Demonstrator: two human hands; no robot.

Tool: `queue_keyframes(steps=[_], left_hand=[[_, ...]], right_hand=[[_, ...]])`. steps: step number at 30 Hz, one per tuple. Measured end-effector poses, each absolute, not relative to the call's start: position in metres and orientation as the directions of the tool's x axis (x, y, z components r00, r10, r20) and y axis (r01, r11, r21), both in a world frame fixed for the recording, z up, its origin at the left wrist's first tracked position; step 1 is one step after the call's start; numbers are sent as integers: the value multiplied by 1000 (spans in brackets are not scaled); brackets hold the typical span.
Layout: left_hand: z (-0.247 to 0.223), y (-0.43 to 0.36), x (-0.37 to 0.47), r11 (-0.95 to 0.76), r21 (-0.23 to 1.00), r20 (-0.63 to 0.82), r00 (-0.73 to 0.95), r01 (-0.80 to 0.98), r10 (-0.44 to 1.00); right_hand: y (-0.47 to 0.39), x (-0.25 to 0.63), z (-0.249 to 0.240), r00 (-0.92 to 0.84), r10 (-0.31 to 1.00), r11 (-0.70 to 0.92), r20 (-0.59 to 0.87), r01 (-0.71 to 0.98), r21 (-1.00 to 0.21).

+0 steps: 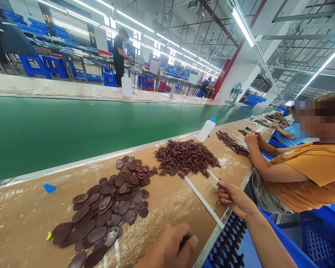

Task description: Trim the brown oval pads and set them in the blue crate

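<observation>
Pinching a small dark piece (219,182) in the right hand's (236,199) fingers at the tan counter's (22,212) edge, curling the left hand's (169,247) fingers around nothing discernible, apparently mid-handling, and needing steady, precise fingertip control next.

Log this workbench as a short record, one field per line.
Left hand: over bench, fingers curled, grip unclear
Right hand: pinching small dark piece
Nearer pile: brown ovals
Farther pile: small curly brown pieces
Bottle: whitish, blue-tipped, beside curly pile
Beyond bench: green surface
Below bench edge: dark pieces in rows
</observation>
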State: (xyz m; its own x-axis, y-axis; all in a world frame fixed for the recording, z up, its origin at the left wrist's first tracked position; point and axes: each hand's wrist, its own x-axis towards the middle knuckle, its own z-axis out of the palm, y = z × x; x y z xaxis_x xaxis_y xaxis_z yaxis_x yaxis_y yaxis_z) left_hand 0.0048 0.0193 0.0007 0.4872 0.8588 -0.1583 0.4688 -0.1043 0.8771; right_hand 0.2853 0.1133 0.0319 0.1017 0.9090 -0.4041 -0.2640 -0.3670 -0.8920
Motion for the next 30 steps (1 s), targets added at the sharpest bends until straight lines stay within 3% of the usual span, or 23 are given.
queue_keyframes(steps=[6, 17, 26, 30], left_hand=[[11, 20, 5, -81, 845, -241, 511, 529, 825], [-16, 18, 7, -136, 927, -51, 475, 351, 878], [-2, 18, 1, -117, 917, -112, 528, 381, 842], [-7, 25, 5, -196, 925, -45, 607, 326, 793]], right_hand=[[114, 289, 31, 111, 916, -342, -385, -284, -896], [114, 285, 33, 124, 924, -311, -361, -301, -901], [112, 284, 37, 136, 921, -298, -364, -353, -887], [93, 272, 55, 102, 928, -285, -359, -426, -859]])
